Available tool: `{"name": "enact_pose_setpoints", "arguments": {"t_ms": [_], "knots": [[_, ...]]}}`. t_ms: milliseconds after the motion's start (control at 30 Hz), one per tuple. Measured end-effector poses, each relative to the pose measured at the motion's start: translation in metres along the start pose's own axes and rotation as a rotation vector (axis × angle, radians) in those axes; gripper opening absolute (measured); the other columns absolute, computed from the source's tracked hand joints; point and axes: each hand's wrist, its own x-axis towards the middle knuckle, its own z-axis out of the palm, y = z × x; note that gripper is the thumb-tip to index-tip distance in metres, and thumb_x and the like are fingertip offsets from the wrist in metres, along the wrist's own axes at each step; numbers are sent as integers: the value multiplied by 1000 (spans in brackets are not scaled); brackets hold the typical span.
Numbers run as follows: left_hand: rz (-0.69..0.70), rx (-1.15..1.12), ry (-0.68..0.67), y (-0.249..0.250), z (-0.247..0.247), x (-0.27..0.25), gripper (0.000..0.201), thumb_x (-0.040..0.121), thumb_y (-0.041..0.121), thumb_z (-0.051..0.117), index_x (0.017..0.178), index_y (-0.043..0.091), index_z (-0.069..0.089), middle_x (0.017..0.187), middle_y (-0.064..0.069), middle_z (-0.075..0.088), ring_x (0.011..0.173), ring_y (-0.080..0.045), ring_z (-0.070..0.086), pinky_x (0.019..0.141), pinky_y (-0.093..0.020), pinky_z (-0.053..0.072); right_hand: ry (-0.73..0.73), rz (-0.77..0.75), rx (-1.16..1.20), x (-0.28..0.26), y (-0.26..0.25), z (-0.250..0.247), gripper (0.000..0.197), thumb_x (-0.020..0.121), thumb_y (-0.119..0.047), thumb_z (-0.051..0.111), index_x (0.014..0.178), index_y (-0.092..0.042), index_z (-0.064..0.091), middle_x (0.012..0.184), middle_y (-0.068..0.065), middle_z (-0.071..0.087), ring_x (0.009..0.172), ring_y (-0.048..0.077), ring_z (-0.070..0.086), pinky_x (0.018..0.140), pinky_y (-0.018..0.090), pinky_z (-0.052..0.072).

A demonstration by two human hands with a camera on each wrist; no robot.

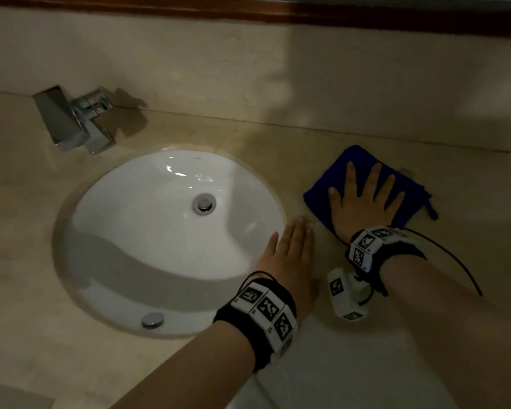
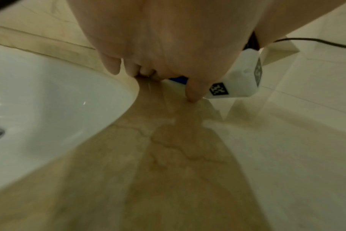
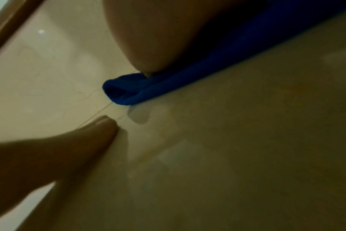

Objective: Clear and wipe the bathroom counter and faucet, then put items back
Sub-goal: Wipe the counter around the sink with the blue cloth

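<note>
Left hand [image 1: 292, 255]: flat, fingers straight, holding nothing, resting on the desk [image 1: 337, 137] beside the sink [image 1: 165, 240], likely as a brace.
Right hand [image 1: 366, 199]: spread wide, pressing the cloth [image 1: 334, 184] flat to wipe.
Faucet [image 1: 74, 122]: far left, untouched.

Beige stone, white basin, one blue cloth

The counter [image 1: 189, 134] is beige marble with faint brownish veins, and the backsplash [image 1: 219, 63] behind it is a paler cream, topped by a dark reddish-brown wooden strip [image 1: 366, 17]. The sink [image 1: 148, 231] is glossy white, with silvery metal at its drain [image 1: 204, 203] and overflow cap [image 1: 152, 320]. The faucet [image 1: 74, 122] is mirror-bright chrome with a small red mark on its handle. The cloth [image 1: 351, 172] is a deep, saturated blue, plain and unpatterned. Both wristbands [image 1: 266, 311] are black, carrying white blocks printed with black-and-white square code patterns; a thin black cable [image 1: 455, 258] trails from the right one.
</note>
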Motion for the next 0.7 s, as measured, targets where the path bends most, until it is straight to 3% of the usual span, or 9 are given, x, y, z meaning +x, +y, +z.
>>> {"name": "enact_pose_setpoints", "arguments": {"t_ms": [233,333,533,700], "knots": [[-8,21,-66,4,-12,-1,86,95,50,33,147,6,-20,154,-13,-27,146,-26,-16,120,-42,-4,-60,-165,-9,-4,51,-10,63,90,-65,6,146,-46,-16,158,-5,-21,147,24,-14,119,45,-5],[5,9,-68,2,-17,-1,84,96,50,32,148,7,-18,156,-12,-24,146,-25,-14,120,-42,-4,-73,-109,13,-3,60,-14,62,92,-65,9,146,-47,-15,158,-7,-21,147,22,-14,119,44,-6],[41,-12,-35,-2,-11,-2,86,95,50,35,148,8,-18,155,-11,-27,145,-24,-18,120,-41,-3,3,33,9,-8,23,-2,56,98,-52,8,148,-40,-15,158,2,-23,146,31,-15,116,52,-8],[29,-48,-27,1,-5,-3,91,93,50,39,147,7,-20,154,-12,-30,145,-26,-20,120,-41,-3,9,30,3,-6,21,-1,55,98,-53,7,147,-42,-15,158,2,-23,146,33,-14,115,54,-8]]}}
